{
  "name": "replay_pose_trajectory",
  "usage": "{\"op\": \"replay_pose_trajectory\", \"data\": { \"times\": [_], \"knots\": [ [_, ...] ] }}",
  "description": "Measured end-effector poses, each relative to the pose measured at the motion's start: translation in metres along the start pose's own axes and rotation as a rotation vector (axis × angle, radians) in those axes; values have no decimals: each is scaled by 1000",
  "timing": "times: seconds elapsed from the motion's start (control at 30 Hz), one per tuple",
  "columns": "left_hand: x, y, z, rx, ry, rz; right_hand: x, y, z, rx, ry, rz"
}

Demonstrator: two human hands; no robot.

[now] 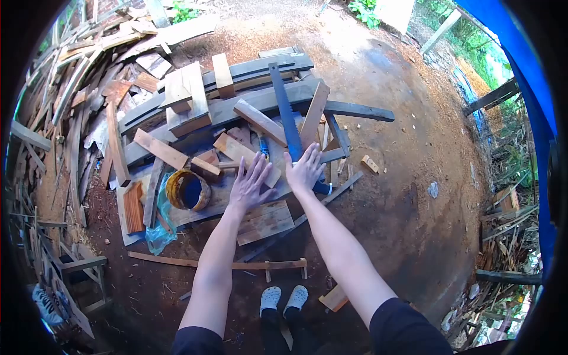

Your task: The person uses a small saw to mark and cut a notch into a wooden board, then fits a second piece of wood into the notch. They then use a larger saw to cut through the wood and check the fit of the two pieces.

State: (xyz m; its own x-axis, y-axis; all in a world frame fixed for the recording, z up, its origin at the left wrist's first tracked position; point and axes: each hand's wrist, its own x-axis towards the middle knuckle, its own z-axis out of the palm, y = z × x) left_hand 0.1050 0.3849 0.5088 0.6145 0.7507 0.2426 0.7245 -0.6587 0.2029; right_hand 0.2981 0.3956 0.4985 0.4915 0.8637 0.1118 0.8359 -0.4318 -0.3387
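Both arms reach out over a low bench of wood pieces. My left hand [251,182] is open, palm down with fingers spread, above a light board [232,148]. My right hand [305,170] is also open, its fingers fanned out at the lower end of a blue handsaw blade [285,109]. The toothed saw lies lengthwise across the dark beams [234,110]; its lower end is partly hidden by this hand. Beside it leans a narrow wood piece [313,112]. A wood block [260,122] lies left of the saw. Neither hand holds anything.
An open yellow-brown bucket [203,194] with dark contents stands at the bench's left, next to a blue plastic bag [160,238]. Scrap wood [74,112] is piled at far left. A wooden strip [195,262] lies in front of my feet. A blue tarp [523,71] hangs at right.
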Motion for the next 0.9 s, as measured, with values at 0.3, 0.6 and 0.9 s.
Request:
{"op": "replay_pose_trajectory", "data": {
  "times": [0.3, 0.6, 0.9],
  "knots": [
    [-3, -5, 8, 23, -59, -20, -5, -4, 1, -100, 20, 13],
    [-8, -4, 8, 26, -140, -54, -5, -7, -6, -68, 40, -12],
    [-8, -3, 3, 57, -176, -14, 91, -9, -51, 435, 184, -262]
  ]
}}
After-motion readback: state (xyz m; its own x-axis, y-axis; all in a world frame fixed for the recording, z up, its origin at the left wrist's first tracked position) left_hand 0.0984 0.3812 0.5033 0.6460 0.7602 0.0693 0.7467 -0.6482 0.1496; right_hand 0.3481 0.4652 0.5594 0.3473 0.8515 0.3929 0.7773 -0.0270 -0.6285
